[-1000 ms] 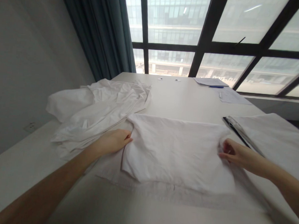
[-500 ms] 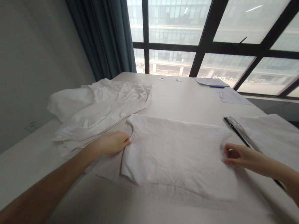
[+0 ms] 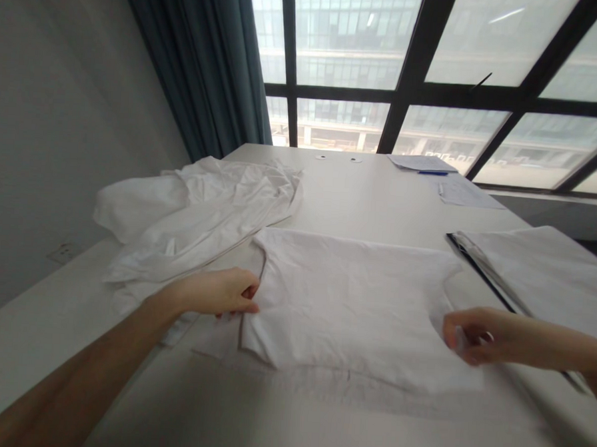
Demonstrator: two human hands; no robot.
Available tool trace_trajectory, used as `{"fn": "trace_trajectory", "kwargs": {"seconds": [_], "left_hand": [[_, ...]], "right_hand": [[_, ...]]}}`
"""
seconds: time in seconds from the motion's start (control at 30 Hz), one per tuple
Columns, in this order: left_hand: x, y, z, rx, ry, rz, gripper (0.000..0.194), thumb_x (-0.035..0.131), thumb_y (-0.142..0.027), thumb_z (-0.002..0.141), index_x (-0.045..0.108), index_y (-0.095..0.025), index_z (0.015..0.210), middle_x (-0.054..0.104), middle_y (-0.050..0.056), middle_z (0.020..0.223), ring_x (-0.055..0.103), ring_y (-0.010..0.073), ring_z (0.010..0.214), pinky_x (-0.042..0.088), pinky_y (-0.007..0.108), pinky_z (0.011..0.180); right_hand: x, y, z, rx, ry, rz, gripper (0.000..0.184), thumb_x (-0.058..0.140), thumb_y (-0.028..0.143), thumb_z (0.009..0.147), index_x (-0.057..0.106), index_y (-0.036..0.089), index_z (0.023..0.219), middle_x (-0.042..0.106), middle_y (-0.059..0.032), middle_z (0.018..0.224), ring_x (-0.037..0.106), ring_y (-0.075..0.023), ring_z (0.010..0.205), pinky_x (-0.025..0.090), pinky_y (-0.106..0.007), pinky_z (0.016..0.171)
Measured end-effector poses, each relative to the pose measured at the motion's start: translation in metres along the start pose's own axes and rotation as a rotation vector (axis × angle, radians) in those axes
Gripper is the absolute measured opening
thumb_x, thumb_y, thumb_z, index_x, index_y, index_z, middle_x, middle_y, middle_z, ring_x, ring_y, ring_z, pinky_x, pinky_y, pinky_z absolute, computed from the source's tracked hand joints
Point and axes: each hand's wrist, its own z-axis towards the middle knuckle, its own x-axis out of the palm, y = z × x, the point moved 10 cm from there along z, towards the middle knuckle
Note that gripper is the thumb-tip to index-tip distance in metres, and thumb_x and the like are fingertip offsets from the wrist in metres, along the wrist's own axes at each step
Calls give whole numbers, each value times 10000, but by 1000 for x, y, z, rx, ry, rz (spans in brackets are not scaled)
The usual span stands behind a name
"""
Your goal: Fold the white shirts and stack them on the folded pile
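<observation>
A folded white garment [image 3: 344,306] lies spread before me on the table, with curved edges at its left and right ends and a thinner layer showing beneath its near side. My left hand [image 3: 225,292] is closed at the left edge, fingers curled and thumb on the cloth. At the opposite end my right hand [image 3: 477,336] pinches the curved right edge, pulling it into a small bend; slight blur softens its fingertips.
A crumpled heap of white cloth [image 3: 199,205] occupies the table's left side. Another folded white cloth [image 3: 551,270] lies on a dark-edged board [image 3: 481,273] at right. Papers [image 3: 422,163] and a blue pen [image 3: 432,173] are by the window. The white table [image 3: 359,207] extends toward it.
My right hand has moved nearer to me along the garment's right edge, and that edge has shifted with it. My left hand has slid slightly nearer to me along the left edge.
</observation>
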Motion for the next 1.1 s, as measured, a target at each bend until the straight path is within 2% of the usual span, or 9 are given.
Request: {"fn": "trace_trajectory", "kwargs": {"seconds": [0.1, 0.23, 0.33, 0.43, 0.5, 0.57, 0.67, 0.83, 1.1], "left_hand": [[4, 1, -2, -26, 36, 58, 253, 535, -433, 780, 495, -197, 699, 623, 16, 696, 594, 171, 579, 381, 250, 477], [-16, -8, -12, -26, -194, 311, 245, 595, -418, 776, 551, -201, 670, 635, 28, 696, 581, 198, 641, 344, 288, 559], [-20, -21, -23, 12, -312, 397, 240, 648, -402, 778, 546, -210, 677, 637, 21, 713, 560, 196, 643, 315, 292, 573], [-1, -45, -30, 174, -222, 341, 157, 669, -342, 790, 571, -225, 753, 641, -9, 777, 564, 173, 676, 310, 276, 569], [20, -64, -35, 314, -114, 299, 132, 699, -294, 765, 595, -236, 823, 634, -16, 880, 578, 163, 744, 341, 261, 594], [34, -75, -37, 379, -66, 319, 188, 723, -252, 726, 603, -229, 870, 607, 3, 960, 578, 171, 801, 382, 259, 638], [43, -77, -36, 359, -86, 383, 209, 681, -177, 687, 584, -194, 871, 575, 45, 981, 569, 195, 845, 427, 288, 713], [47, -80, -34, 421, -130, 399, 187, 543, -83, 663, 532, -189, 816, 562, 61, 974, 551, 206, 886, 444, 306, 745], [53, -61, -38, 552, -440, 374, 285, 444, -2, 732, 529, -189, 929, 573, 58, 991, 507, 222, 936, 421, 362, 869]], "right_hand": [[5, -5, 0, 16, 20, 39, 169, 641, 337, 798, 594, 176, 782, 558, -18, 725, 494, -148, 677, 372, -257, 599], [8, -17, -2, 127, 0, 76, 88, 617, 280, 771, 584, 200, 757, 588, 2, 634, 529, -152, 601, 366, -261, 559], [-3, -18, -6, 190, -137, -45, 57, 621, 265, 757, 609, 215, 731, 583, 6, 610, 505, -141, 556, 330, -259, 523], [-2, 5, -4, 91, -207, -135, 72, 643, 272, 749, 598, 225, 716, 591, 8, 671, 508, -144, 604, 344, -259, 551], [12, 23, 0, 11, -154, -131, 53, 632, 227, 739, 589, 234, 768, 608, 15, 764, 540, -155, 692, 388, -261, 627], [26, 38, 3, -39, -119, -129, 181, 643, 175, 691, 580, 244, 847, 616, 12, 897, 558, -176, 812, 413, -273, 719], [37, 52, 4, -56, -111, -174, 328, 669, 150, 624, 563, 246, 919, 588, -13, 1016, 547, -209, 910, 421, -306, 791], [42, 57, 5, -86, -112, -264, 346, 519, 46, 600, 518, 231, 893, 567, -21, 976, 542, -198, 892, 422, -318, 789], [44, 55, -2, -119, -183, -263, 435, 503, 36, 578, 556, 244, 956, 578, -42, 1036, 548, -235, 981, 450, -345, 846]]}}
